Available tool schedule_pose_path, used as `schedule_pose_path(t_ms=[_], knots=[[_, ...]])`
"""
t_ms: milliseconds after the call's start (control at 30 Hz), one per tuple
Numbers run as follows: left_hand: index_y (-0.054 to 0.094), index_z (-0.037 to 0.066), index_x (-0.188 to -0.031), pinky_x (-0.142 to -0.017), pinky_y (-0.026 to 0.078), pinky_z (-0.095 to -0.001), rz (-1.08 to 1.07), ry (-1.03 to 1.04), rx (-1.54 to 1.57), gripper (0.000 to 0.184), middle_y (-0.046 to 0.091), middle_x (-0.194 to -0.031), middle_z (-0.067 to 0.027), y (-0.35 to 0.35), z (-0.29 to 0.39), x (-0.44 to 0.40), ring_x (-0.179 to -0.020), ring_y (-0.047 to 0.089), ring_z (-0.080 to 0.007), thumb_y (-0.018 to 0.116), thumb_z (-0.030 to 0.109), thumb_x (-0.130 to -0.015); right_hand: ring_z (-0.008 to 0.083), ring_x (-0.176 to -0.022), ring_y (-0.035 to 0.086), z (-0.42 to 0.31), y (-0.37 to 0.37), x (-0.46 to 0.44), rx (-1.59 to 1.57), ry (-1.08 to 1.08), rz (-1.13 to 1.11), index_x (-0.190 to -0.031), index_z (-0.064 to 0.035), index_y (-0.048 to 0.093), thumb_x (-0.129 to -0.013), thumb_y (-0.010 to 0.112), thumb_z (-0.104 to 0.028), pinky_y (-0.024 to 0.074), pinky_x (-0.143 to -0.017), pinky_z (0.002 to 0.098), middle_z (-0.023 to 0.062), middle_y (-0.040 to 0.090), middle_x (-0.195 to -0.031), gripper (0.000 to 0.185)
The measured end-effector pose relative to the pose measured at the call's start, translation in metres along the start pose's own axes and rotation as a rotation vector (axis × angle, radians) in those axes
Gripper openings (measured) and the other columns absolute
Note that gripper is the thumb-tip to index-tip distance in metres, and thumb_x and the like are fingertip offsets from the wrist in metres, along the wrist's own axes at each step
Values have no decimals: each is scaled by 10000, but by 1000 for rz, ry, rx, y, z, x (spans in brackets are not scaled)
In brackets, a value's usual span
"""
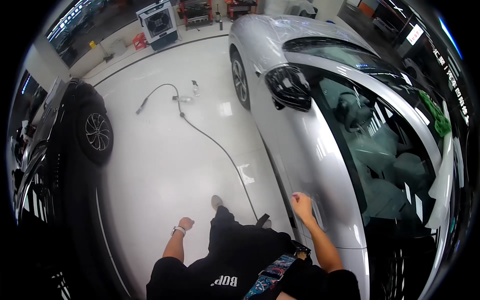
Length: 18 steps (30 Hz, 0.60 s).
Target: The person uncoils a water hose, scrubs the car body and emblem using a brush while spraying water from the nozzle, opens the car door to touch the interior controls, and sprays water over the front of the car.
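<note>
My left hand (pixel 186 223) hangs over the pale floor, curled into a loose fist with nothing visible in it; a watch (pixel 178 230) circles that wrist. On the other side, my right hand (pixel 301 206) is closed beside the silver car's door (pixel 312 160). Its curled fingers hide whatever they may hold, and I cannot tell whether they touch the door. The silver car (pixel 295 135) stands along my right, with clear film over its hood (pixel 285 37) and a shiny black wrap on its side mirror (pixel 288 87).
A black car (pixel 60 150) stands on my left. A hose (pixel 215 140) runs across the floor (pixel 155 185) toward my feet, near spray bottles (pixel 195 89). A green cloth (pixel 436 115) lies on the silver car's roof. An air cooler (pixel 158 25) stands by the far wall.
</note>
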<state>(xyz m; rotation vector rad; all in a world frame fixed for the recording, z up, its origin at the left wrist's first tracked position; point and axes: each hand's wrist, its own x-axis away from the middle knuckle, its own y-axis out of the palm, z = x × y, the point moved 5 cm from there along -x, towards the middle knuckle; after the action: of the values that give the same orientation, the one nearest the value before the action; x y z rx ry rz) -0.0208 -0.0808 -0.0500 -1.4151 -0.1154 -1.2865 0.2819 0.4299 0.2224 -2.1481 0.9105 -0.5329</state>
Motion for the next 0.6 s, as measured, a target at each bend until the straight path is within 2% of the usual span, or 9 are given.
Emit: schedule_pose_path(t_ms=[33, 100, 167, 200, 233, 267, 333, 400, 600], knots=[[725, 21, -917, -910, 491, -486, 27, 147, -231, 356, 687, -1030, -231, -1, -5, -8, -982, 638, -405, 515, 308, -896, 357, -802, 679, 3, 38, -9, 149, -35, -55, -992, -18, 707, -856, 632, -159, 538, -730, 435, 197, 695, -903, 210], [724, 17, -907, -881, 498, -492, 281, -107, 532, 340, 684, -1026, -240, -26, -39, -10, -961, 643, -400, 529, 293, -880, 391, -855, 670, -2, 102, -11, 387, -36, -189, -968, -22, 699, -858, 612, -168, 541, -758, 474, 214, 690, -943, 203], [722, 20, -893, -800, 523, -470, 353, -276, 778, 346, 703, -900, -215, -21, -80, -18, -833, 668, -389, 525, 302, -867, 389, -892, 664, 23, 162, 7, 480, 7, -275, -974, -40, 695, -870, 572, -171, 541, -785, 480, 214, 681, -977, 208], [714, 12, -863, -779, 522, -474, 408, -255, 829, 350, 698, -827, -213, -15, -104, -14, -793, 668, -389, 530, 309, -863, 387, -904, 662, 34, 189, 14, 466, 16, -301, -989, -51, 693, -874, 554, -167, 540, -800, 481, 213, 674, -984, 214], [693, -7, -815, -720, 522, -469, 458, -416, 1021, 299, 694, -771, -203, -20, -112, 2, -729, 678, -351, 552, 253, -854, 386, -924, 656, 15, 187, 6, 470, 149, -299, -999, -62, 692, -870, 554, -158, 533, -817, 483, 208, 670, -1000, 212], [678, -3, -780, -653, 514, -457, 430, -352, 937, 268, 678, -717, -176, -1, -136, -6, -659, 660, -317, 564, 228, -855, 385, -944, 650, 4, 176, 8, 485, 285, -304, -1009, -73, 691, -866, 555, -150, 525, -833, 484, 203, 667, -1016, 212], [663, 2, -746, -587, 507, -444, 392, -300, 847, 246, 662, -663, -150, 9, -168, -1, -590, 643, -282, 575, 203, -856, 384, -960, 647, -31, 158, 19, 465, 317, -244, -1009, -76, 693, -863, 558, -148, 519, -851, 483, 193, 668, -1025, 211], [642, 28, -703, -476, 464, -389, 112, -708, 1107, 228, 606, -598, -92, 12, -182, 28, -494, 572, -221, 583, 180, -862, 367, -1050, 650, -30, 160, 38, 411, 468, -209, -1106, -82, 680, -865, 557, -142, 520, -881, 479, 191, 670, -1127, 277], [629, 35, -684, -444, 439, -354, 167, -685, 1166, 249, 586, -595, -79, -42, -222, -1, -478, 543, -200, 586, 206, -861, 328, -876, 625, -1, 214, 78, 284, 797, -338, -978, -63, 651, -852, 549, -119, 493, -729, 448, 175, 646, -969, 171]])
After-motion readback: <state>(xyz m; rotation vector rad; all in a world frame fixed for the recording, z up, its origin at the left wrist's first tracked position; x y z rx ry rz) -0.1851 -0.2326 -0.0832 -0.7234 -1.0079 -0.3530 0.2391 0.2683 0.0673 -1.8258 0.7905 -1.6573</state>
